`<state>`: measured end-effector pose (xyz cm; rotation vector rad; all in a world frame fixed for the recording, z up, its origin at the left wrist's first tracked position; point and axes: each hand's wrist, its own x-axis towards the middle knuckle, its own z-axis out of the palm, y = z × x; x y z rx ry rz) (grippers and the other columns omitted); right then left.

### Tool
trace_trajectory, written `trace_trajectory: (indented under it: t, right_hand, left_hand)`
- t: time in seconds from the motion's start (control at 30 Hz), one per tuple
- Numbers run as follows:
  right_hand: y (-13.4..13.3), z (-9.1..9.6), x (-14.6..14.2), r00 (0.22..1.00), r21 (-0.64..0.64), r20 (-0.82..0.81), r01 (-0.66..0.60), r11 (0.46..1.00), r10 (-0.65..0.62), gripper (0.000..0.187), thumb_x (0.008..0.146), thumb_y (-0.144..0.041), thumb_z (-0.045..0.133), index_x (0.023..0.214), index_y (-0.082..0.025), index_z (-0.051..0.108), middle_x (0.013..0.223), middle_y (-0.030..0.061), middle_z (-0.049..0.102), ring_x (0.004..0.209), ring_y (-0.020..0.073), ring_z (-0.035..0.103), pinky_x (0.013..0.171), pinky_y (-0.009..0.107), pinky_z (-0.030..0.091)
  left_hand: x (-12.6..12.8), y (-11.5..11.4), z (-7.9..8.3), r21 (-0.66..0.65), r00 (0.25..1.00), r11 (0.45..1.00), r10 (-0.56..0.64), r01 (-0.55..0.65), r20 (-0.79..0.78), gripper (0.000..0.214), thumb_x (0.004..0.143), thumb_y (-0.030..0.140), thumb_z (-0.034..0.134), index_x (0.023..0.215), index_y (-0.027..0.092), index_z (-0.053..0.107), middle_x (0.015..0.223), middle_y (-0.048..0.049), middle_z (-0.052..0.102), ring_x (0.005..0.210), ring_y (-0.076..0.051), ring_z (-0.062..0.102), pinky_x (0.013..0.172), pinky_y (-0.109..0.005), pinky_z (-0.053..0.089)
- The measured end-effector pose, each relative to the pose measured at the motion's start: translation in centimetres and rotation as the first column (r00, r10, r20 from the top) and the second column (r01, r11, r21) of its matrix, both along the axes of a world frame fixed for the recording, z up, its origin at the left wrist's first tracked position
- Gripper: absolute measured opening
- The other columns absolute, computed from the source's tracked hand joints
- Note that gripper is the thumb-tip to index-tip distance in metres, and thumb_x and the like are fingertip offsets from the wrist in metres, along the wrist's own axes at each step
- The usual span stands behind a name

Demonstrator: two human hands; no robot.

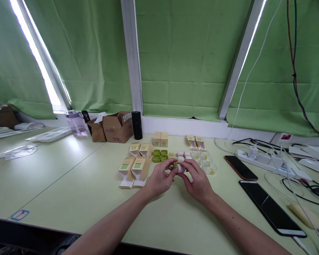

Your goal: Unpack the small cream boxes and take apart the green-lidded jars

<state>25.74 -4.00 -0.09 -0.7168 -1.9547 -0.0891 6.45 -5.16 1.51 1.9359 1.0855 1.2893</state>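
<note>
My left hand is closed on a small green part, partly hidden by the fingers. My right hand pinches a small white cylinder against it; whether the two are joined I cannot tell. Just beyond the hands are several green square cups, small yellowish pieces and more white cylinders. Clear plastic domes with yellow centres lie right of them. Opened kraft boxes with green labels rest to the left, and two closed kraft boxes stand behind.
Two more open kraft boxes sit at the back. To the right lie two phones, a power strip and tangled cables. Back left are a cardboard box, a black cylinder and a purple bottle. Another person's fingers show at far left.
</note>
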Motion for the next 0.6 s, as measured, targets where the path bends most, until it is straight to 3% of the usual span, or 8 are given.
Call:
trace_trajectory:
  t: [0.27, 0.6]
  right_hand:
    - [0.09, 0.06, 0.15, 0.997, 0.026, 0.078, 0.022, 0.999, -0.024, 0.043, 0.099, -0.018, 0.056, 0.142, -0.02, 0.053, 0.125, 0.0163, 0.062, 0.114, 0.0282, 0.066, 0.089, 0.043, 0.063]
    - [-0.12, 0.23, 0.13, 0.987, -0.003, 0.153, 0.058, 0.998, -0.057, 0.041, 0.101, -0.022, 0.053, 0.142, -0.023, 0.053, 0.123, 0.0158, 0.063, 0.108, 0.0293, 0.067, 0.084, 0.044, 0.063]
  left_hand:
    - [0.12, 0.16, -0.27, -0.007, 0.996, 0.998, -0.062, 0.063, 0.059, 0.037, 0.1, 0.036, 0.058, 0.132, 0.019, 0.062, 0.118, -0.0118, 0.071, 0.098, -0.021, 0.07, 0.077, -0.033, 0.067]
    - [0.25, -0.16, -0.2, 0.019, 0.998, 0.999, -0.045, 0.045, 0.031, 0.033, 0.099, 0.031, 0.057, 0.129, 0.019, 0.064, 0.113, -0.0105, 0.074, 0.094, -0.019, 0.071, 0.079, -0.031, 0.064]
